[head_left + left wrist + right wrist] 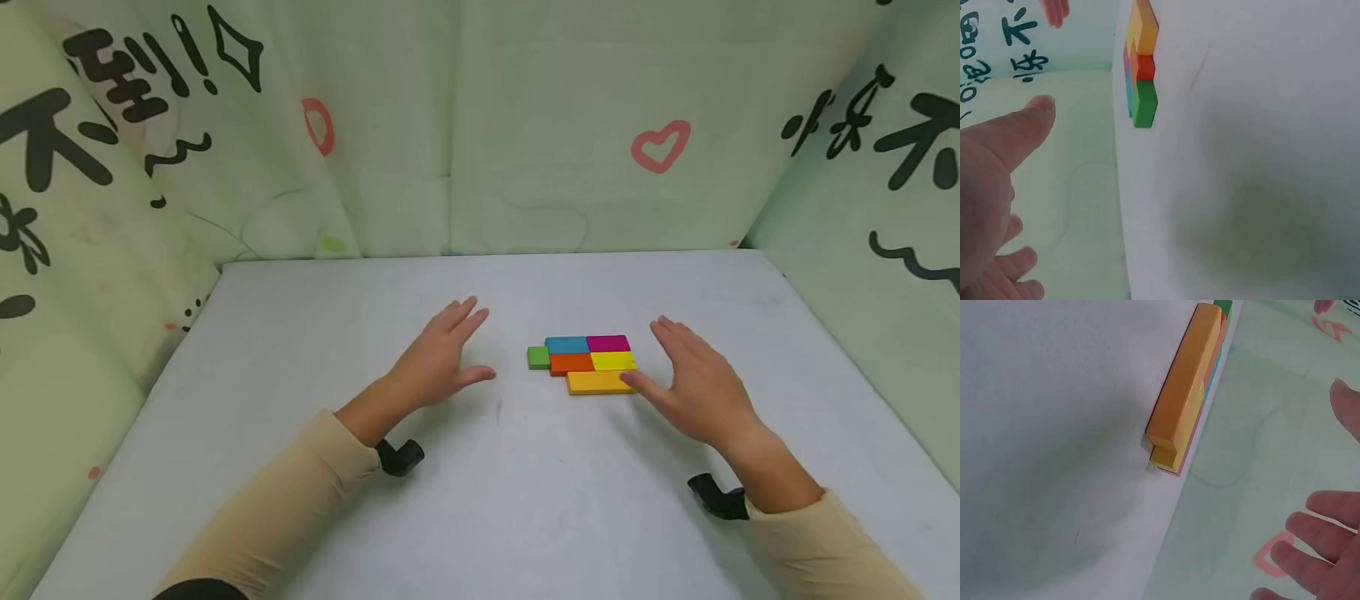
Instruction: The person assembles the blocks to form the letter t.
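Two beige sleeves filled the bottom of the head view, the left hand (438, 354) and right hand (693, 383) both flat and spread above a white table (480, 500), holding nothing. Between them, just right of frame centre, lay a cluster of coloured blocks (585, 363) pressed edge to edge; the right thumb reached the orange block (598, 382) at its near right corner and may have touched it, while the left hand stood well apart. In the left wrist view, the thumb (1019, 125) pointed toward the green block (1144, 103) at upper centre, clear of it. In the right wrist view, relaxed fingers (1319, 540) hung at lower right, apart from the long orange block at top centre. The blocks looked light, rigid and smooth, likely best pinched by their long side faces.
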A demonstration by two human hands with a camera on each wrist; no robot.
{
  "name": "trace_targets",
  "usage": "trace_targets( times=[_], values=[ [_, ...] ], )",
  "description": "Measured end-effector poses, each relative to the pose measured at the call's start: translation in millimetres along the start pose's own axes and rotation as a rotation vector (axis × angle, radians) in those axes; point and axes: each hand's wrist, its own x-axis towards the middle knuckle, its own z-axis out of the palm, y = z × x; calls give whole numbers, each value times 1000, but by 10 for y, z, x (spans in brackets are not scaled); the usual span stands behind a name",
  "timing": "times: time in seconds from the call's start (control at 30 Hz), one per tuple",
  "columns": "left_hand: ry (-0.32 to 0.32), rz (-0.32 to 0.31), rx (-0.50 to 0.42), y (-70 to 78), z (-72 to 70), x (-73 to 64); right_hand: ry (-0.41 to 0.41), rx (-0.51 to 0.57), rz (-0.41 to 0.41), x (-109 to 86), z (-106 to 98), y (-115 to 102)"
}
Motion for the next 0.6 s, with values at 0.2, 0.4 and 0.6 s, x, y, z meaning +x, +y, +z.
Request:
trace_targets(
  times=[0.2, 0.4, 0.6],
  values=[
    [-50, 84, -64, 157, 153, 177, -28, 42, 14, 29, 99, -49],
    [-122, 106, -98, 307, 304, 364, -83, 95, 13, 44, 208, -91],
    [-154, 105, -79, 430, 422, 505, -94, 122, 7, 39, 278, -105]
  ],
)
